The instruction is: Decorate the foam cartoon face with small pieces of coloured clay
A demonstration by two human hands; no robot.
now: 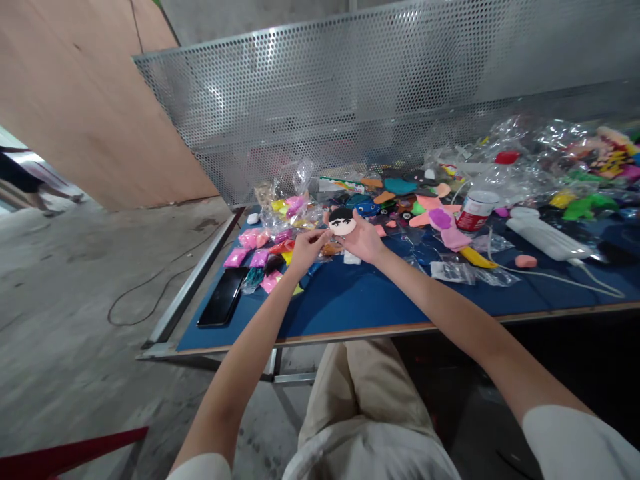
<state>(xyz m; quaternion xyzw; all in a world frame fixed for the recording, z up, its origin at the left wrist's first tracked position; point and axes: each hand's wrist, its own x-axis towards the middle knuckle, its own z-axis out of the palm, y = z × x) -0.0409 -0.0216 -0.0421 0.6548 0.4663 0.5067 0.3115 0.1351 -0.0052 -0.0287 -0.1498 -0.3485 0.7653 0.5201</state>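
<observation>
Pale face disc held up in R hand, L hand at its edge

Clock dirs taken from the disc, 12 o'clock = away from wearer. Pale face disc (343, 225), w/ black hair cap & dark brows/eyes, is up over the middle of the blue surface (350, 304). R hand (369, 241) has it, thumb at the 2 o'clock edge, other fingers behind. L hand (306, 249) at approx 8 o'clock, fingers drawn close together by the rim; can't tell if they pinch it.

Phone (223, 297), dark screen up, lies at 8 o'clock nr the surface's L end. B/w phone & L hand: small bright packets (259, 258), pink, purple, etc. White lump (253, 219) at 9 o'clock. Clear plastic bags (295, 193) w/ yellow & pink bits at 10 o'clock.

At 3 o'clock: red-&-white jar (477, 212), then white bottle (547, 235) lying flat, white cable (565, 282) by it. Yellow piece (479, 257) & pink lump (525, 261) at 4 o'clock.

Perforated metal panel (320, 100) stands along the 12 o'clock side. Another person (25, 180), partly in view, far off at 10 o'clock.
</observation>
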